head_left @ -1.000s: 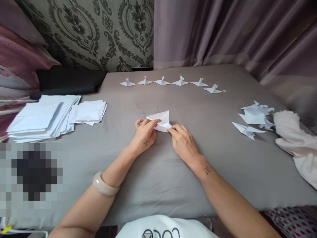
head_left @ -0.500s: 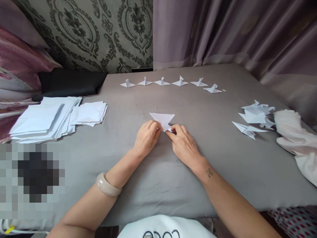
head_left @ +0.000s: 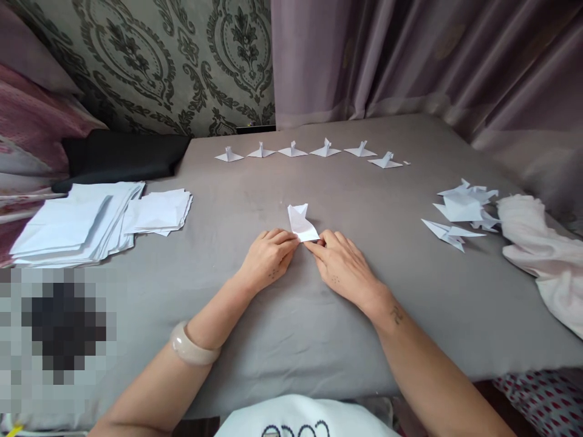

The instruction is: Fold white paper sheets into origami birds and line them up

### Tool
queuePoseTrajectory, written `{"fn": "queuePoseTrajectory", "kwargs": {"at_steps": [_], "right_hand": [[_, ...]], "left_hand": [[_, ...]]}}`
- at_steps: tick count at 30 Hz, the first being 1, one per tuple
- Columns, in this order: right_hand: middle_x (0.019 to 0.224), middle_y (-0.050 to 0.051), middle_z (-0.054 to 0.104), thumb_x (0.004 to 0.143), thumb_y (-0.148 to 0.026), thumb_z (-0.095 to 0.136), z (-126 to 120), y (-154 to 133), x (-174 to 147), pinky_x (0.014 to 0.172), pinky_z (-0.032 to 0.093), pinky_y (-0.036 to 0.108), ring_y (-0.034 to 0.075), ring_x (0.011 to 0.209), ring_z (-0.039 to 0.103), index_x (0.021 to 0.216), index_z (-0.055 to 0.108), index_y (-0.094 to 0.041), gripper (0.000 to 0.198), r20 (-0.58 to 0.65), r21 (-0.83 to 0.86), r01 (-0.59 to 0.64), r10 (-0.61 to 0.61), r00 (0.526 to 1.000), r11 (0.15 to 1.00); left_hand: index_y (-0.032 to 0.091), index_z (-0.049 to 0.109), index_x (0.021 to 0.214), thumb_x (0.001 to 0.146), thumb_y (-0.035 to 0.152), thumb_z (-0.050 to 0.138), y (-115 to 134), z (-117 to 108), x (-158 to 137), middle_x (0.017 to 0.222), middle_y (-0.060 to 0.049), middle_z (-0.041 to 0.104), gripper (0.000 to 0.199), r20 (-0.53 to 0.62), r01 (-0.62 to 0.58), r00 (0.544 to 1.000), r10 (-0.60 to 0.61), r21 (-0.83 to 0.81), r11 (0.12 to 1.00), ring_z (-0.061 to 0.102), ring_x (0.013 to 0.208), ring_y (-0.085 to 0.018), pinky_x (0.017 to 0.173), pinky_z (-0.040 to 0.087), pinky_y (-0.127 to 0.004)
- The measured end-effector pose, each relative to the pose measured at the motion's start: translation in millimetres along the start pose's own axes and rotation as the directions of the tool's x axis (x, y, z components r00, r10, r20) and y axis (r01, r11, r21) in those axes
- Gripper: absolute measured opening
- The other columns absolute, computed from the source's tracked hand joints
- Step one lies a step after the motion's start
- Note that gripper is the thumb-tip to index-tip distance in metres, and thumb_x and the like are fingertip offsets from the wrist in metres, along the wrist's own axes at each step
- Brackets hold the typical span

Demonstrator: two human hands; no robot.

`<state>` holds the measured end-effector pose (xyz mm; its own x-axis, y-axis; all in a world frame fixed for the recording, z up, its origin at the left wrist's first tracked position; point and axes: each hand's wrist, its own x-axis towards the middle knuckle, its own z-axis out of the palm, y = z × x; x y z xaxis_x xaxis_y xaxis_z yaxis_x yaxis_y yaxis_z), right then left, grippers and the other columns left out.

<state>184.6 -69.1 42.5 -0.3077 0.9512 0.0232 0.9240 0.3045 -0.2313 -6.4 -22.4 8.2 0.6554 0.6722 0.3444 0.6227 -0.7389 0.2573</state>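
A small folded white paper [head_left: 302, 223] lies at the middle of the grey cloth, one part of it raised and bent. My left hand [head_left: 271, 257] pinches its lower left edge, fingers closed together. At its lower right corner my right hand [head_left: 341, 262] grips the paper between thumb and forefinger, the other fingers curled. The fingertips hide the paper's near edge. Farther back stands a row of several folded paper birds [head_left: 293, 150], wings spread flat.
Stacked white paper sheets [head_left: 59, 224] and a smaller pile of paper squares [head_left: 159, 211] lie at left, before a black cloth [head_left: 127, 155]. At right are several folded paper pieces [head_left: 464, 203] beside a crumpled pale cloth [head_left: 537, 243]. Curtains [head_left: 355, 54] hang behind.
The paper between my hands has changed from a wide, flat-topped shape to a narrower one with a raised flap. Both hands still hold it; the view has shifted slightly.
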Motion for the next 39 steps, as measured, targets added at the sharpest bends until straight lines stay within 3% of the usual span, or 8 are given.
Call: {"fn": "queuePoseTrajectory", "kwargs": {"at_steps": [5,13,17,21,26,31,35,39], "right_hand": [[0.098,0.005,0.057,0.091,-0.015,0.045,-11.3,8.1,-3.3,0.078,0.040,0.030,0.017,0.088,0.052,0.110,0.066,-0.027,0.031,0.081,0.103,-0.051,0.043,0.996,0.993],[0.098,0.001,0.065,0.087,-0.014,0.044,-11.8,22.7,-1.1,0.076,0.043,0.028,0.015,0.087,0.060,0.097,0.070,-0.027,0.030,0.087,0.320,-0.161,0.140,0.986,0.934],[0.093,0.002,0.067,0.087,-0.017,0.046,-0.5,22.4,7.4,0.072,0.044,0.028,0.015,0.078,0.061,0.096,0.067,-0.023,0.024,-0.035,0.390,-0.245,0.280,0.959,0.888],[0.098,0.003,0.063,0.084,-0.025,0.057,16.4,15.9,16.1,0.071,0.045,0.027,0.015,0.082,0.060,0.097,0.062,-0.022,0.014,-0.194,0.484,-0.146,0.269,0.944,0.863],[0.086,0.001,0.061,0.083,-0.019,0.059,25.9,9.3,21.4,0.066,0.043,0.026,0.015,0.079,0.058,0.089,0.059,-0.023,0.007,-0.262,0.432,-0.079,0.209,0.942,0.898],[0.086,0.004,0.061,0.088,-0.013,0.050,22.1,5.3,21.9,0.074,0.043,0.026,0.016,0.084,0.056,0.083,0.062,-0.021,0.015,-0.372,0.256,0.067,0.034,0.928,0.964],[0.089,0.006,0.063,0.093,-0.011,0.040,15.9,2.8,19.9,0.080,0.040,0.030,0.017,0.083,0.053,0.088,0.065,-0.022,0.028,-0.487,0.037,0.102,-0.071,0.871,0.994],[0.094,0.006,0.063,0.093,-0.010,0.038,12.9,3.2,15.4,0.079,0.038,0.030,0.018,0.084,0.050,0.089,0.065,-0.022,0.030,-0.429,-0.036,0.110,-0.115,0.896,0.993]], "left_hand": [[0.021,0.062,0.119,0.096,0.020,0.040,1.3,-7.0,1.1,0.112,-0.009,0.065,0.032,0.106,-0.025,0.994,0.021,0.040,0.999,0.057,0.100,-0.021,0.076,0.043,-0.033],[0.034,0.052,0.132,0.091,0.013,0.042,3.8,-2.6,3.5,0.113,-0.010,0.056,0.047,0.211,0.008,0.977,-0.035,0.128,0.992,0.049,0.097,-0.023,0.079,0.040,-0.037],[0.038,0.051,0.132,0.089,0.010,0.042,6.9,-0.4,4.3,0.108,-0.009,0.055,0.052,0.202,0.017,0.978,-0.052,0.175,0.984,0.049,0.092,-0.023,0.078,0.040,-0.039],[0.028,0.056,0.126,0.089,0.009,0.042,6.1,-1.6,2.0,0.111,-0.009,0.058,0.044,0.137,-0.011,0.990,-0.004,0.106,0.994,0.052,0.097,-0.023,0.080,0.042,-0.036],[0.018,0.058,0.108,0.092,0.015,0.043,3.5,-2.3,-0.7,0.104,-0.009,0.061,0.022,-0.082,0.010,0.997,-0.006,0.054,0.998,0.055,0.091,-0.019,0.079,0.045,-0.032],[0.016,0.049,0.124,0.087,0.022,0.057,2.6,-10.0,-1.5,0.117,-0.016,0.051,0.039,-0.454,0.195,0.886,-0.092,0.186,0.963,0.046,0.111,-0.026,0.094,0.038,-0.041],[0.026,0.060,0.107,0.087,0.016,0.055,2.8,-20.7,-4.8,0.126,-0.009,0.054,0.023,-0.434,0.136,0.901,-0.008,0.265,0.954,0.039,0.124,-0.028,0.096,0.027,-0.044],[0.025,0.061,0.088,0.088,0.009,0.049,7.0,-25.8,-8.7,0.112,0.000,0.067,0.020,-0.290,0.071,0.957,0.007,0.256,0.964,0.050,0.114,-0.023,0.092,0.022,-0.043]]}}
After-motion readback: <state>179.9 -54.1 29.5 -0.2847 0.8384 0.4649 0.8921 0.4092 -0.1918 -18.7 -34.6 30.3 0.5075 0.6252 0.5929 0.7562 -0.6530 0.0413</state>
